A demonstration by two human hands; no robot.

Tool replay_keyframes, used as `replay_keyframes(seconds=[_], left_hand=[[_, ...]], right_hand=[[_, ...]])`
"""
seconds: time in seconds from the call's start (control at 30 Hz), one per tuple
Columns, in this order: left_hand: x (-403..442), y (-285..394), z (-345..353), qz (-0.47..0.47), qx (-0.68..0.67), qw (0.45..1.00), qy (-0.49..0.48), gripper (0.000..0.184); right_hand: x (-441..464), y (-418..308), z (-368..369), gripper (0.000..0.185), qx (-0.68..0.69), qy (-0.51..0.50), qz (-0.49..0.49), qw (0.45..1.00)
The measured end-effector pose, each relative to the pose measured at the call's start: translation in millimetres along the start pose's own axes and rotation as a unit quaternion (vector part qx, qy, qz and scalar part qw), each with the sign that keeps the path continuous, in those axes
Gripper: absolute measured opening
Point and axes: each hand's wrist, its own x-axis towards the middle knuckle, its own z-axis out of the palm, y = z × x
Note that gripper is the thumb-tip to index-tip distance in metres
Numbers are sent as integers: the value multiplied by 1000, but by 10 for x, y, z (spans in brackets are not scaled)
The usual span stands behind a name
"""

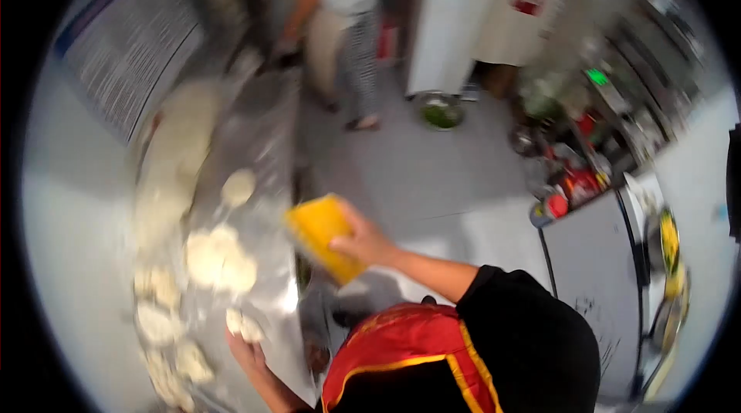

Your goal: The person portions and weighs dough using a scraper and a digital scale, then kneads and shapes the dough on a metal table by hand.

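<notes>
My right hand [364, 239] is closed around one side of a yellow, flat, rectangular object [318, 224], held in the air off the table's right edge. Blur keeps me from telling exactly what it is. Lower down, my left hand [245, 353] holds a small piece of pale dough [245, 326] over the metal table [262, 131]; some of its fingers are hidden. Just beyond that hand lies a clump of dough pieces [221, 260], with a single round dough piece [238, 187] farther up the table.
Along the wall side are a long pale mass [174, 158] and more dough lumps [158, 324]. Another person [343, 27] stands past the table's far end. A bowl of greens [441, 111] sits on the floor, and a grey-topped counter [590, 282] stands to my right.
</notes>
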Motion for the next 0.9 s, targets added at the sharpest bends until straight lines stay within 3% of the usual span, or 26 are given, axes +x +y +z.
replay_keyframes(seconds=[0.07,0.1,0.13,0.2,0.27,0.33,0.43,0.53,0.6,0.77,0.8,0.83,0.9], left_hand=[[146,-237,734,-91,-94,983,-130,48],[-43,-294,1346,-161,-133,976,-68,51],[39,-609,1440,-193,-180,952,-155,52],[-110,-978,2352,-244,-206,920,-227,44],[-222,-1257,3177,-318,-209,903,-201,39],[-263,-1548,3761,-366,-251,866,-229,39],[-468,-1728,4572,-401,-215,844,-283,47],[-541,-1979,5171,-456,-234,802,-307,50],[-575,-2080,5550,-518,-242,764,-298,49],[-246,-3148,6039,-528,-115,786,-301,37],[-198,-3354,6165,-518,-105,791,-309,36],[-144,-3468,6374,-508,-95,793,-323,36],[-108,-3624,6743,-497,-102,797,-328,32]], right_hand=[[-291,-276,-382,77,-13,-25,35,999],[-418,-348,-597,74,-16,-38,27,999],[-550,-400,-710,71,-18,-58,20,998],[-882,-415,-1184,68,-101,-62,29,993],[-1196,-354,-1585,68,-93,-36,-35,994],[-1437,-154,-1944,65,-175,43,-82,980],[-1731,-134,-2516,61,-293,32,96,951],[-1895,-218,-3006,62,-285,99,89,949],[-1952,-30,-3261,57,-265,101,153,947],[-2217,201,-4048,64,-211,227,206,928],[-2272,268,-4227,68,-210,274,201,917],[-2310,321,-4442,69,-228,331,127,907],[-2410,296,-4865,72,-243,371,225,867]])
